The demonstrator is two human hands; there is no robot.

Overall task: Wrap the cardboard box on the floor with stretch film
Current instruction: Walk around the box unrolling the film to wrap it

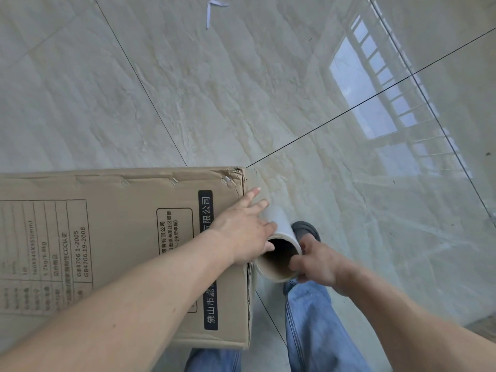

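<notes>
Forearms: both of mine fill the bottom of the view, reaching forward over the work.
Cardboard box (pixel 120 251): it lies on the floor under my left arm, printed face up, its stapled far edge beyond my knuckles.
Stretch film roll (pixel 279 248): it stands close against the box's right side, between my two hands, hollow core facing me.
Left hand (pixel 245 228): fingers straight and spread, palm over the box's right edge, fingertips against the roll.
Right hand (pixel 315 263): clamped on the roll's near rim, thumb hooked inside the core.
Step, as I judge it: starting the wrap at this side. I should pin the film's free end flat under my left palm, keep the roll close to the cardboard, and pull taut as I go round.
Floor (pixel 241 89): glossy pale marbled tile, dark grout lines, a window reflected well off to my right.
Jeans and shoe (pixel 306 230): just beyond my right hand.
Paper scrap (pixel 212 12): white, far ahead.
</notes>
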